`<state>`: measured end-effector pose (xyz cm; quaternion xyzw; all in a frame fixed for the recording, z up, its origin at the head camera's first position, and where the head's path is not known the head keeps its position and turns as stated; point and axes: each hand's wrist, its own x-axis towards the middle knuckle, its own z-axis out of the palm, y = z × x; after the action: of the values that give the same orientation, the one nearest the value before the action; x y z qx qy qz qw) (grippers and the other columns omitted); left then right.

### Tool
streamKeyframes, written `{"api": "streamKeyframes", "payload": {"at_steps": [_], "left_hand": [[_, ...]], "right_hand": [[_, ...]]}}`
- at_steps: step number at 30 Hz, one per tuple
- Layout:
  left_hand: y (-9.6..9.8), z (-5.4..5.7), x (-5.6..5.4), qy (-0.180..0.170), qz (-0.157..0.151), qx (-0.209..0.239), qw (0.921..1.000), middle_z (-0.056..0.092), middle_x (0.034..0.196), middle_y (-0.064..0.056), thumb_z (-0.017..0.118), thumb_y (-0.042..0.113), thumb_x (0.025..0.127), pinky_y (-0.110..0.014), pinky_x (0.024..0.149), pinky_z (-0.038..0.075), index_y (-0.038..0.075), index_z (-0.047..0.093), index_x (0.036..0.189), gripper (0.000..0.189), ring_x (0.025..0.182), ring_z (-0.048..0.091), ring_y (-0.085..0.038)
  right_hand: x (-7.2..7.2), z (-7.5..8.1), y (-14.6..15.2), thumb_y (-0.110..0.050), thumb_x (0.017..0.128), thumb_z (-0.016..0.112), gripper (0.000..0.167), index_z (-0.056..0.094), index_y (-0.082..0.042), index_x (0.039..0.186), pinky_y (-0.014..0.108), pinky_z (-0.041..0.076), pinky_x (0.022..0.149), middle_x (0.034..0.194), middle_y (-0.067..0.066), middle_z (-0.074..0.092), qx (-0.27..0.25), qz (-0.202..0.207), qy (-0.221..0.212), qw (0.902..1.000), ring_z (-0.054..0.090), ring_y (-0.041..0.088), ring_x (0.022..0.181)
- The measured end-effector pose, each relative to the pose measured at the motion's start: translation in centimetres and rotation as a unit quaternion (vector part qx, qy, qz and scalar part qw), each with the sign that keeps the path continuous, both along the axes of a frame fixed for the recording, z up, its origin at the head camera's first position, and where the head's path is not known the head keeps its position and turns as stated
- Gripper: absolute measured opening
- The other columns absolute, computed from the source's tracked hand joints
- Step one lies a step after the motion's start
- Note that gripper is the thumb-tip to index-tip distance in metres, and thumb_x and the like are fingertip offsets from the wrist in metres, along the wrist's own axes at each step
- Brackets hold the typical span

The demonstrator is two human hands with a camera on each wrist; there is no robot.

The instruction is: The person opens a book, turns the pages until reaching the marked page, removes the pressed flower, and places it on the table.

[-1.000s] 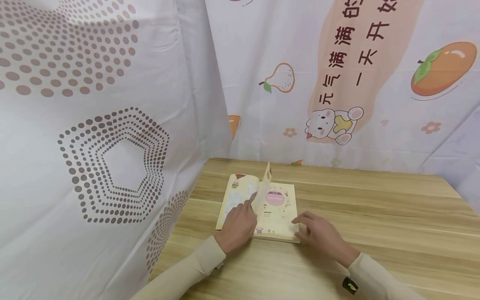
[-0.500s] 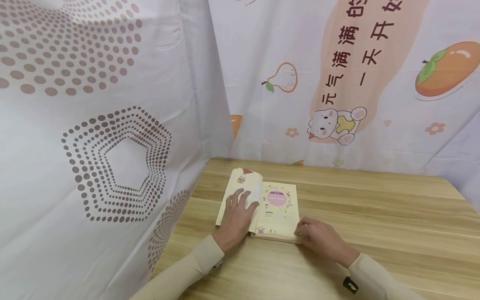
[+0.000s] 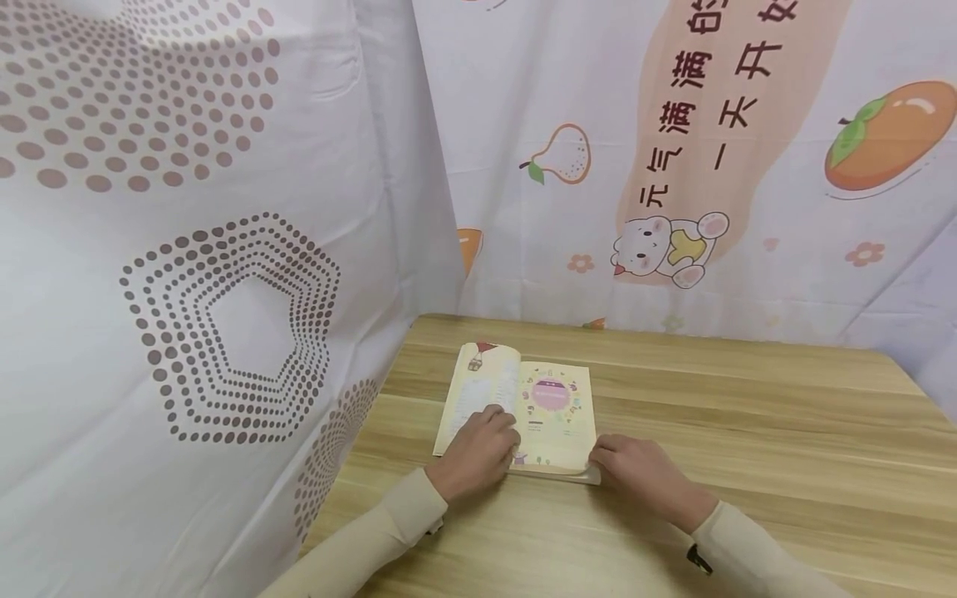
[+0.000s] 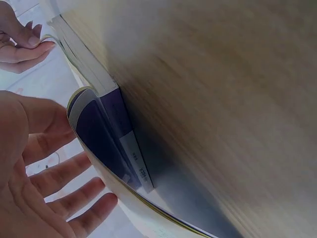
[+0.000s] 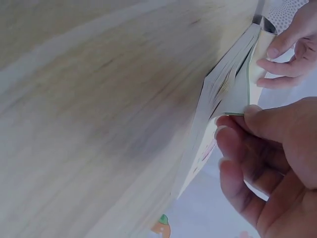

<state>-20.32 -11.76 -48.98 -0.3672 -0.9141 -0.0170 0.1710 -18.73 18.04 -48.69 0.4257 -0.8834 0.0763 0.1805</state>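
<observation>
The book [image 3: 527, 411] lies spread on the table [image 3: 748, 415], just below the middle of the head view. Its left-hand page [image 3: 489, 378] bows up a little; its right-hand page [image 3: 561, 438] lies mostly flat, a round purple print [image 3: 552, 394] facing up.

By the book's lower right corner, the right hand [image 3: 646, 473] pinches the edge of a leaf [image 5: 238, 94] between thumb and forefinger, and the right wrist view shows it lifted clear of the stack of pages beneath (one sheet or several, I can't tell from here). Over the lower part of the left-hand page, the left hand [image 3: 478, 453] rests, its fingers [image 4: 62, 173] loosely spread in the left wrist view, with nothing gripped that I can make out.

I'd call this the start of a turn: the hold on the corner is there and the edge is up, but the leaf hasn't crossed to the left. With such a thick stack beneath, plenty of leafing seems left, should the whole book be meant.
</observation>
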Motion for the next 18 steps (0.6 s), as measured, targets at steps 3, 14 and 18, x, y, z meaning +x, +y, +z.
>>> {"api": "streamKeyframes", "payload": {"at_steps": [3,14,18], "left_hand": [[0.0,-0.05,0.13,-0.005,0.003,-0.003,1.0,0.065,0.097,0.005,0.07,0.013,0.092,-0.03,0.076,0.049,0.019,0.075,0.084,0.011,0.102,0.056,-0.018],[0.54,0.02,0.21,-0.029,0.01,0.0,0.9995,0.067,0.1,0.004,0.074,0.063,0.085,-0.031,0.077,0.048,0.022,0.072,0.084,0.041,0.098,0.054,-0.017],[0.69,-0.15,0.2,-0.016,0.012,-0.008,0.9998,0.066,0.096,0.005,0.075,0.065,0.082,-0.031,0.074,0.048,0.023,0.071,0.082,0.042,0.093,0.053,-0.017]], "right_hand": [[-0.08,-0.04,0.11,-0.002,0.08,0.084,0.018,0.077,-0.013,0.092,0.027,0.055,0.06,0.09,-0.003,0.07,0.001,0.002,-0.008,1.0,0.067,0.01,0.078],[-0.16,0.35,0.07,-0.001,0.075,0.087,0.023,0.076,-0.021,0.082,0.023,0.05,0.058,0.085,-0.012,0.07,-0.097,-0.015,-0.04,0.9944,0.059,-0.001,0.071],[-0.07,0.67,-0.03,-0.006,0.076,0.088,0.02,0.076,-0.022,0.081,0.02,0.043,0.054,0.082,-0.014,0.069,-0.124,-0.033,-0.056,0.9901,0.049,-0.006,0.064]]}}
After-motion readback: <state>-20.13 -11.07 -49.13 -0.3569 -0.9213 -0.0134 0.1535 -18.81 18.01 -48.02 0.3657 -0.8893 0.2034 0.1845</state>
